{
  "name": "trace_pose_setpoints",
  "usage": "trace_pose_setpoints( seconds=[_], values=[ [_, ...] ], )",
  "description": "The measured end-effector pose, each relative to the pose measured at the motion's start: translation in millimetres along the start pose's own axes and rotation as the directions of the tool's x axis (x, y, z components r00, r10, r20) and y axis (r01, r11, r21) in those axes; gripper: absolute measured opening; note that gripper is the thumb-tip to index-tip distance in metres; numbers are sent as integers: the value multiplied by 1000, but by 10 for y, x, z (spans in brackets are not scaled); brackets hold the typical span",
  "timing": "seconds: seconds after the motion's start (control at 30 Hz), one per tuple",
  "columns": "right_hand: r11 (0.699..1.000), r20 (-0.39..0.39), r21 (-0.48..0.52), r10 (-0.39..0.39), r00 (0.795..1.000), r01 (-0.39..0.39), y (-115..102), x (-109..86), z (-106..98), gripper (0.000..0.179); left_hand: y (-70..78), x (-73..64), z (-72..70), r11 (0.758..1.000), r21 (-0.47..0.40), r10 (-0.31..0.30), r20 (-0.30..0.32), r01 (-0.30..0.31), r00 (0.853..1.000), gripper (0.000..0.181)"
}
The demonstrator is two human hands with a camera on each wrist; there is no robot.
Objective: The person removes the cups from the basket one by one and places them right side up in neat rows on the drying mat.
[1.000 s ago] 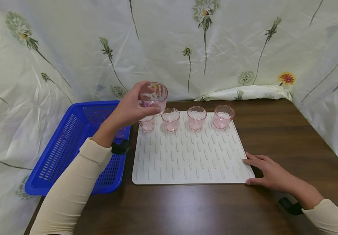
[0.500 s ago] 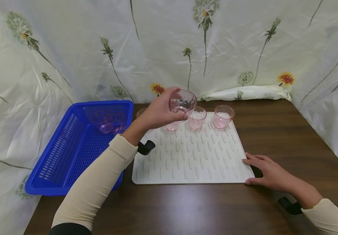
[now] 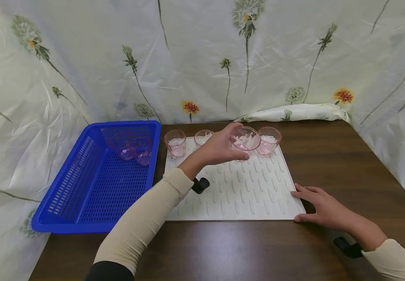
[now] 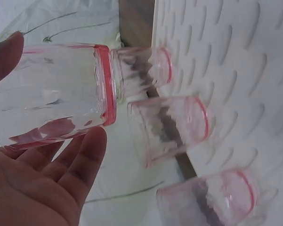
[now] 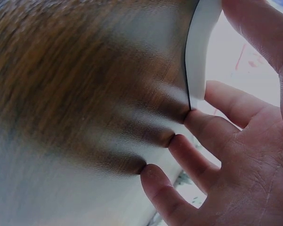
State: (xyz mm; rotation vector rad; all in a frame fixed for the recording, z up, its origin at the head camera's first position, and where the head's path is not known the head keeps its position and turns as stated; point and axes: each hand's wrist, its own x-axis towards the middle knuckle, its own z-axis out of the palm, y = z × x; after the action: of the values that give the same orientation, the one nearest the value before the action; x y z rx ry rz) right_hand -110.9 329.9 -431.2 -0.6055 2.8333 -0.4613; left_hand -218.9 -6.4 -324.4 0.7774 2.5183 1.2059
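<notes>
My left hand (image 3: 220, 146) holds a clear pink-rimmed drinking glass (image 3: 246, 136) upright above the back of the white ridged mat (image 3: 237, 199). In the left wrist view, thumb and fingers lie on opposite sides of that glass (image 4: 52, 94). Similar glasses stand in a row along the mat's back edge: one at the left end (image 3: 176, 145), one partly behind the hand (image 3: 202, 137) and one at the right end (image 3: 268, 141). Another is mostly hidden behind the held glass. My right hand (image 3: 329, 208) rests at the mat's front right corner, fingertips touching its edge (image 5: 198, 52) and the table.
A blue perforated basket (image 3: 40, 222) stands left of the mat, with two pink glasses (image 3: 143, 150) inside at its back right. The brown wooden table (image 3: 223, 249) extends in front and to the right. A flower-printed sheet (image 3: 195, 58) hangs behind and at both sides.
My left hand has carried the glass rightward along the row and lowered it, from the left end to near the right end. My right hand has stayed at the mat's corner.
</notes>
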Motion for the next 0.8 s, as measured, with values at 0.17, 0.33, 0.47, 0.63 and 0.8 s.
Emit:
trace_pose_setpoints(
  seconds=[0.17,0.33,0.47,0.63,0.8],
  values=[
    [1000,-9,5,9,1000,-9,16,-18,9,82,-47,146,250,997,-63,38,42,-35,998,88],
    [1000,-13,0,3,1000,-3,21,-18,16,83,-79,212,426,997,-63,49,82,-44,995,87],
    [1000,-2,-3,23,1000,-23,20,-13,6,84,-91,256,493,997,-46,64,87,-60,994,87],
    [1000,7,-3,31,999,-31,4,6,-7,86,-140,313,575,998,-56,24,95,-19,995,87],
    [1000,5,-3,24,1000,-24,3,13,10,85,-204,360,675,999,-36,-12,96,16,995,87]
  ],
)
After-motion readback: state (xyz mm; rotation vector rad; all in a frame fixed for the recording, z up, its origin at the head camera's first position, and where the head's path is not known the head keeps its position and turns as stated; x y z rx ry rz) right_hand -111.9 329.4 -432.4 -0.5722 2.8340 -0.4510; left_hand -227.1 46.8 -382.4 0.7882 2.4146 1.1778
